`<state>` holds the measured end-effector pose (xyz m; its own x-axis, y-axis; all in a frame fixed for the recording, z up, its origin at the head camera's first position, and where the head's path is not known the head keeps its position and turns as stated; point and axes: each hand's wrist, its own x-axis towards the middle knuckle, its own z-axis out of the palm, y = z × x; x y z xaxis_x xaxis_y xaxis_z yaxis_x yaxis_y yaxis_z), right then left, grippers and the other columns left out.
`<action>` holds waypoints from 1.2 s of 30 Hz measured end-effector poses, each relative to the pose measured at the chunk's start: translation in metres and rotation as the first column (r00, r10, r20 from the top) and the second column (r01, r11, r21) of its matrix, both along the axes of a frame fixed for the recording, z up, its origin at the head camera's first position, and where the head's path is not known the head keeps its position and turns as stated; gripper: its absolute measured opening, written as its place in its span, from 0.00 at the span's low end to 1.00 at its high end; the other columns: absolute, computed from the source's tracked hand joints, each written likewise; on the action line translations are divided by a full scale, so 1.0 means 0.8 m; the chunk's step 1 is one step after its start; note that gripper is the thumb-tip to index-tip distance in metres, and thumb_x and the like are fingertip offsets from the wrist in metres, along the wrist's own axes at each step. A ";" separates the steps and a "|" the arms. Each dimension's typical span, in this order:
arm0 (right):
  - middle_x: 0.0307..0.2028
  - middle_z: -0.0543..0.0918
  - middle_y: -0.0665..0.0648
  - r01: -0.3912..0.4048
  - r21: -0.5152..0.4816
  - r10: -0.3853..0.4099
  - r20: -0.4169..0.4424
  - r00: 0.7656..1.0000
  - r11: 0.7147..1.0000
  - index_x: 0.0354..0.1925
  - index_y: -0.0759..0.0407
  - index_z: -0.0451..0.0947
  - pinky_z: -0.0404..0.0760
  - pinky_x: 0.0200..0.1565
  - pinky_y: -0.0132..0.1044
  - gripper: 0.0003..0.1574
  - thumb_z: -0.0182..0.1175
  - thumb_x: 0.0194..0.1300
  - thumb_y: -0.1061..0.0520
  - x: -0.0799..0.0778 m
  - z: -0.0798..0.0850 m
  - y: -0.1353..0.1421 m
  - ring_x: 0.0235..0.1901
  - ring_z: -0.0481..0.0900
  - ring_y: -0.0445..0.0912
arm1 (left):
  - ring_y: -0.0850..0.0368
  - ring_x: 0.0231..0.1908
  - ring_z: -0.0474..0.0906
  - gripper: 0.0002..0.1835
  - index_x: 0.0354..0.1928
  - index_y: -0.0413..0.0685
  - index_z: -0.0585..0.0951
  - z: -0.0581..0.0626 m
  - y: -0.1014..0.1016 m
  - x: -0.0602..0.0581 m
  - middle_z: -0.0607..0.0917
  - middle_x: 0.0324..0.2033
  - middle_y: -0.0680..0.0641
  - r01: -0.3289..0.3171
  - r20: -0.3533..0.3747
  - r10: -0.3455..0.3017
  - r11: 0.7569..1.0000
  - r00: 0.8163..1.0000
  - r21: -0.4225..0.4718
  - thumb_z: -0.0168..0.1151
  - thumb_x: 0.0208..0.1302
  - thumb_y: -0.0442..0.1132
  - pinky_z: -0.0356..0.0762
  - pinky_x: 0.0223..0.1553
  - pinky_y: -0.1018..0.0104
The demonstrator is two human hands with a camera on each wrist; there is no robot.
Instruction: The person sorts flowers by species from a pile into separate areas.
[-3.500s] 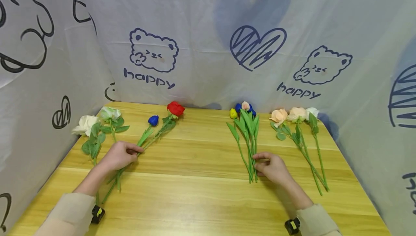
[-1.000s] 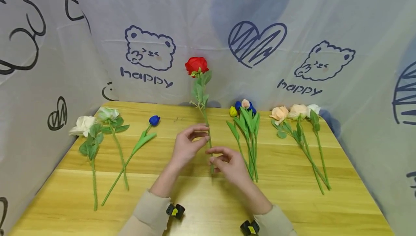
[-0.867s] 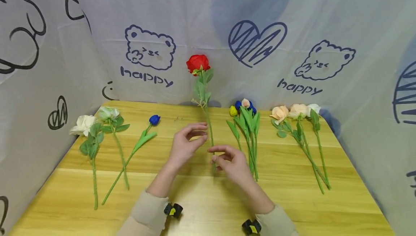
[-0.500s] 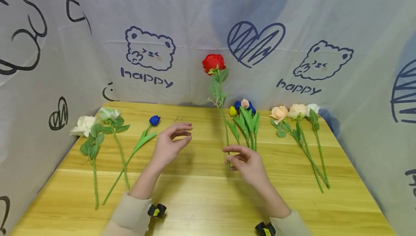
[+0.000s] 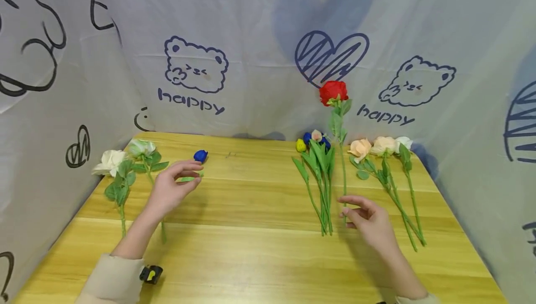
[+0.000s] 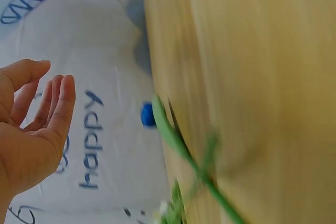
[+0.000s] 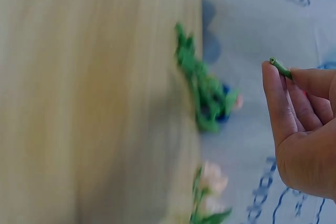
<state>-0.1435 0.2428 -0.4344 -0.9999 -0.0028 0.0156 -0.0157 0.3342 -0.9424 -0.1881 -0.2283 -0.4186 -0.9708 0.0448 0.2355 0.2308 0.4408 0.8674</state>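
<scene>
My right hand [image 5: 371,224] pinches the lower stem of a red rose [image 5: 333,93] between thumb and fingers, its bloom raised upright against the backdrop. In the right wrist view the cut end of the rose stem [image 7: 280,67] sticks out past the fingertips. Just left of that stem lies a bunch of tulips [image 5: 320,159], blue, yellow and pink. My left hand [image 5: 170,190] holds nothing; its thumb and fingers stand apart above a lone blue tulip [image 5: 200,156], covering most of its stem in the head view. The left wrist view shows the tulip's green leaf [image 6: 167,127] beyond the hand.
Two whitish roses [image 5: 112,162] lie at the table's left side. At the right are peach roses [image 5: 383,146] and a white rose [image 5: 404,143], with stems crossing. A printed cloth [image 5: 259,94] walls the wooden table [image 5: 251,248] at the back and sides.
The red rose was lifted from the left flowers and passed from left hand to right. The right hand has carried it rightward past the tulip bunch; the left hand has gone back left, without it.
</scene>
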 end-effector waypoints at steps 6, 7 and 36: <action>0.51 0.87 0.41 0.072 0.058 -0.073 0.014 0.997 0.996 0.62 0.63 0.81 0.89 0.39 0.38 0.20 0.64 0.75 0.61 0.007 -0.008 0.058 0.41 0.88 0.39 | 0.43 0.52 0.83 0.16 0.58 0.43 0.84 -0.004 -0.047 0.009 0.82 0.59 0.41 0.022 0.016 -0.019 0.982 1.000 -0.188 0.67 0.70 0.30 0.86 0.50 0.54; 0.50 0.87 0.38 0.083 0.066 -0.084 0.019 0.996 0.994 0.62 0.64 0.80 0.89 0.39 0.38 0.21 0.64 0.75 0.60 0.008 -0.009 0.067 0.41 0.88 0.39 | 0.42 0.52 0.83 0.16 0.57 0.42 0.84 -0.005 -0.053 0.008 0.82 0.58 0.40 0.037 0.016 -0.034 0.975 0.999 -0.218 0.67 0.69 0.29 0.86 0.49 0.54; 0.57 0.81 0.75 0.056 0.520 -0.143 0.128 0.981 0.852 0.62 0.70 0.79 0.88 0.32 0.39 0.24 0.60 0.76 0.56 -0.013 -0.025 0.225 0.33 0.82 0.30 | 0.54 0.42 0.82 0.19 0.53 0.40 0.86 -0.048 -0.123 0.018 0.85 0.44 0.47 0.300 0.248 -0.208 0.852 0.946 -0.429 0.76 0.59 0.31 0.84 0.40 0.67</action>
